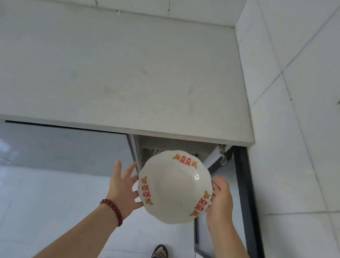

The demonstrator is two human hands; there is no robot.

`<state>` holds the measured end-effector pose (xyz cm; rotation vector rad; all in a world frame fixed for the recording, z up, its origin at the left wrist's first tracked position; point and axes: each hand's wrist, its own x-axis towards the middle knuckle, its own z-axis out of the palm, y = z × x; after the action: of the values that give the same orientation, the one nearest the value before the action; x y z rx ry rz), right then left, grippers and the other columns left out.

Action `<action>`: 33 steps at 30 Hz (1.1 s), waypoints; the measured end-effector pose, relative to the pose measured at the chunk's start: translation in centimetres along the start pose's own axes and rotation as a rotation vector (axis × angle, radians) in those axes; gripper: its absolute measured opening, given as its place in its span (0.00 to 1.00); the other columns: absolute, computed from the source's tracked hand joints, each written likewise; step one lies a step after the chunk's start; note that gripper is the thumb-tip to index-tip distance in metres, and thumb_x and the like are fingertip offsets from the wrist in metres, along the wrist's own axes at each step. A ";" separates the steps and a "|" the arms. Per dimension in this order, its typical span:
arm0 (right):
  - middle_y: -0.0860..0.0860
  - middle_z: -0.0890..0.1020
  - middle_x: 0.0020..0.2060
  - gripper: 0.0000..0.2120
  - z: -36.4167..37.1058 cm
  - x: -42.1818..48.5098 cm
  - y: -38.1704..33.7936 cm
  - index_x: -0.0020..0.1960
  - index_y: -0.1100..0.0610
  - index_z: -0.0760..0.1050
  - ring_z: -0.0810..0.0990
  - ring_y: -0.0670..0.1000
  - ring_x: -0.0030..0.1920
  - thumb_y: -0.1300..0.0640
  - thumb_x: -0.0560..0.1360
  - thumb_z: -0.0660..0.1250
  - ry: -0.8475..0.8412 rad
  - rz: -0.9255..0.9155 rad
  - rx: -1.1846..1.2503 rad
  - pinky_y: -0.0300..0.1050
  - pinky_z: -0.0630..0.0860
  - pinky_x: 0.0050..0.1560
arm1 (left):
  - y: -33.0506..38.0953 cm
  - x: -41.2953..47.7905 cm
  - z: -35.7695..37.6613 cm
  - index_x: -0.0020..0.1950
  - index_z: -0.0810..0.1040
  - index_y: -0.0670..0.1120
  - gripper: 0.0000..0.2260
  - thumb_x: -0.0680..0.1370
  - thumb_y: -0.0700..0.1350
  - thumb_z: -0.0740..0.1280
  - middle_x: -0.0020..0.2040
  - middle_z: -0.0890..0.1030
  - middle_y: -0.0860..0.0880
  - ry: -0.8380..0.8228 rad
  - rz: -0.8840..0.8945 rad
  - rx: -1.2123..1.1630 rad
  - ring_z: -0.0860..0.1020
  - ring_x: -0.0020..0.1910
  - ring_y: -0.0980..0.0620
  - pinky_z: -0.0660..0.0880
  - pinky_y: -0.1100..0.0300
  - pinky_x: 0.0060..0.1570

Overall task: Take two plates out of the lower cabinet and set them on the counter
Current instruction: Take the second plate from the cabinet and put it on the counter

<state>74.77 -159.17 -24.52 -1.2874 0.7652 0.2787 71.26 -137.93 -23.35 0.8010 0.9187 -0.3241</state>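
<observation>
I held the plate (174, 186) between both hands, below and in front of the desk (116, 69) edge. My right hand (220, 202) gripped its rim; my left hand (124, 185) lay open, fingers spread, only touching the opposite edge. A slip looked possible, I judged, with one hand carrying the load, or the rim could clip the desk on the lift. The cabinet (175, 146) interior stayed hidden; I saw no second plate.

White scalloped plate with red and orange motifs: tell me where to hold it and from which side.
Grip the white scalloped plate with red and orange motifs at opposite rim edges, from left and right. Its rim flares outward, giving fingers an edge. The right hand already clasps the right rim; the left hand, fingers spread, meets the left rim.
</observation>
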 end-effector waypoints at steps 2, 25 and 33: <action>0.42 0.84 0.39 0.09 0.6 -2.0 -0.5 0.50 0.48 0.76 0.83 0.47 0.42 0.48 0.77 0.58 -0.022 -0.028 -0.008 0.47 0.78 0.43 | 0.8 -2.3 -1.0 0.72 0.63 0.58 0.31 0.73 0.71 0.47 0.75 0.62 0.49 -0.007 0.023 -0.023 0.64 0.70 0.37 0.61 0.33 0.63; 0.53 0.75 0.66 0.21 23.3 -27.6 10.8 0.66 0.50 0.70 0.74 0.54 0.61 0.42 0.79 0.52 -0.541 -0.056 -0.122 0.53 0.69 0.55 | 8.6 -25.9 -31.8 0.70 0.67 0.58 0.29 0.74 0.68 0.49 0.73 0.65 0.49 0.173 0.471 -0.277 0.65 0.69 0.38 0.59 0.32 0.64; 0.50 0.78 0.60 0.23 34.0 -34.8 17.9 0.67 0.51 0.70 0.78 0.49 0.55 0.43 0.77 0.53 -0.808 -0.008 -0.288 0.48 0.73 0.44 | 8.7 -32.1 -44.1 0.70 0.66 0.59 0.28 0.74 0.69 0.49 0.74 0.64 0.51 0.331 0.604 -0.468 0.65 0.69 0.39 0.59 0.33 0.65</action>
<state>51.01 -114.61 -12.84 -1.2923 0.0265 0.8621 31.81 -102.11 -8.71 0.6639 0.9599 0.5498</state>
